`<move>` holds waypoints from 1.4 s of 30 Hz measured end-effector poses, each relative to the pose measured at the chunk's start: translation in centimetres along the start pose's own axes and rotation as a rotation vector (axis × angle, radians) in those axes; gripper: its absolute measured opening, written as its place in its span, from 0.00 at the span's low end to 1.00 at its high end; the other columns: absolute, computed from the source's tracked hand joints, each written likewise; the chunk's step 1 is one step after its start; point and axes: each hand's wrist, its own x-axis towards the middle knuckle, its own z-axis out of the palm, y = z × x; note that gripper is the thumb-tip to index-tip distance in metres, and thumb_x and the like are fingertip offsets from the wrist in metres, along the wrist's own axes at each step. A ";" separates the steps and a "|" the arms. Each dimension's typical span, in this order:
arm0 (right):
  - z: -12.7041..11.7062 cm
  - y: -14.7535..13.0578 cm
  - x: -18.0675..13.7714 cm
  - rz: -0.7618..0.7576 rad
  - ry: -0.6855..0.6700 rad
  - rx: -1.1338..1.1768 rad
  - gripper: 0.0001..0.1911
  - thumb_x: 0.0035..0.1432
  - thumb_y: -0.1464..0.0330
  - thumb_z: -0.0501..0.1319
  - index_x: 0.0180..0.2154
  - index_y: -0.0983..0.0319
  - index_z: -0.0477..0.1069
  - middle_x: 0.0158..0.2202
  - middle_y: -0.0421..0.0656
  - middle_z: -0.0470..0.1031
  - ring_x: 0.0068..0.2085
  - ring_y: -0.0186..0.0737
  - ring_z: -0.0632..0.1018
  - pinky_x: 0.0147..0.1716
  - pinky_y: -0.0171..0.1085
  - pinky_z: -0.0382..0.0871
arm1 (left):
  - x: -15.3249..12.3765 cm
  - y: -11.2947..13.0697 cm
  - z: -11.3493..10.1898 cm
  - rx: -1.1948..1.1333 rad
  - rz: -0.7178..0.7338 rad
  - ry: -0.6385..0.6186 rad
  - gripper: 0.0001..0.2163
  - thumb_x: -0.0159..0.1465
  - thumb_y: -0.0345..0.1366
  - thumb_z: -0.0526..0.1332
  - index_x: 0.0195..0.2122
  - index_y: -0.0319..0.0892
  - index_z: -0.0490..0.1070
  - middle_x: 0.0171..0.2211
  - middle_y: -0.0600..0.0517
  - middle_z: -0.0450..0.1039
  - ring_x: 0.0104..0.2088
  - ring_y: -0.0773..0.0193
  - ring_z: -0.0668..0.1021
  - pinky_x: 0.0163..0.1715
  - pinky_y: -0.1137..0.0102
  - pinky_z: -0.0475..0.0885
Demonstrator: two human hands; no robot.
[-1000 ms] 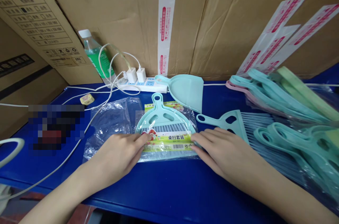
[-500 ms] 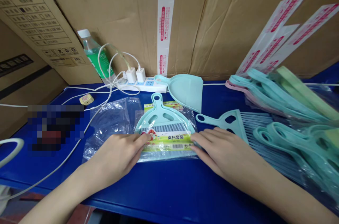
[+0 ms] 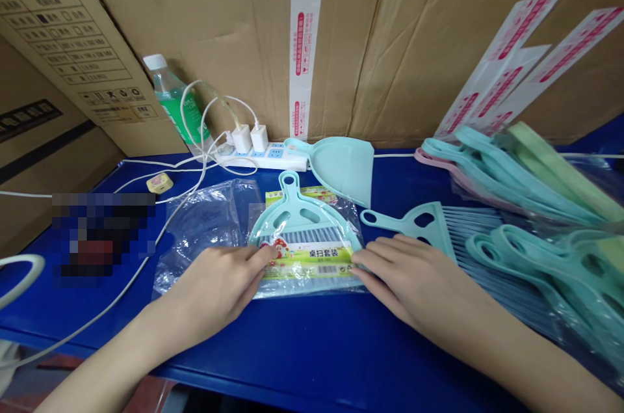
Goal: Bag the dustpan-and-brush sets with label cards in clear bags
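Observation:
A light-blue dustpan-and-brush set (image 3: 315,231) lies flat in front of me, inside a clear plastic bag, its handle pointing away. Across it runs a green and yellow printed label (image 3: 307,259). My left hand (image 3: 229,279) is closed on the set's left side, thumb and fingers at the label's left end. At the label's right end, my right hand (image 3: 404,270) grips the other side; its fingertips are partly hidden. Just beyond the right hand lies a loose light-blue brush (image 3: 414,223). A loose dustpan (image 3: 344,169) rests behind the set.
Several bagged sets (image 3: 546,185) are heaped at the right. A clear plastic bag (image 3: 205,218) lies at the left. Behind stand a power strip (image 3: 292,160) with white cables, a green-labelled bottle (image 3: 180,107) and large cardboard boxes (image 3: 234,16). A small yellow item (image 3: 160,183) sits on the blue table (image 3: 302,348).

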 end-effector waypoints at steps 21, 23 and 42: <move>0.0 -0.6 0.4 0.496 -0.182 0.525 0.11 0.59 0.72 0.48 0.42 0.58 0.63 0.22 0.35 0.65 0.21 0.36 0.70 0.21 0.35 0.61 | 0.4 0.3 -1.0 -0.027 -0.351 -0.125 0.10 0.63 0.33 0.48 0.41 0.43 0.66 0.17 0.56 0.68 0.18 0.61 0.74 0.18 0.72 0.56; -0.1 -0.4 0.4 0.563 -0.190 0.649 0.11 0.60 0.69 0.48 0.43 0.57 0.63 0.23 0.34 0.62 0.21 0.36 0.72 0.22 0.35 0.64 | 0.3 0.1 -1.1 -0.106 -0.332 -0.099 0.08 0.63 0.34 0.48 0.37 0.44 0.65 0.16 0.58 0.64 0.17 0.63 0.70 0.18 0.72 0.54; 1.0 -2.0 1.2 1.023 0.085 1.553 0.52 0.50 0.58 0.67 0.68 0.50 0.40 0.46 0.45 0.73 0.28 0.36 0.77 0.27 0.41 0.80 | 0.9 0.4 -1.5 -0.556 -0.369 0.005 0.05 0.54 0.32 0.53 0.25 0.45 0.55 0.15 0.63 0.59 0.16 0.72 0.61 0.19 0.75 0.56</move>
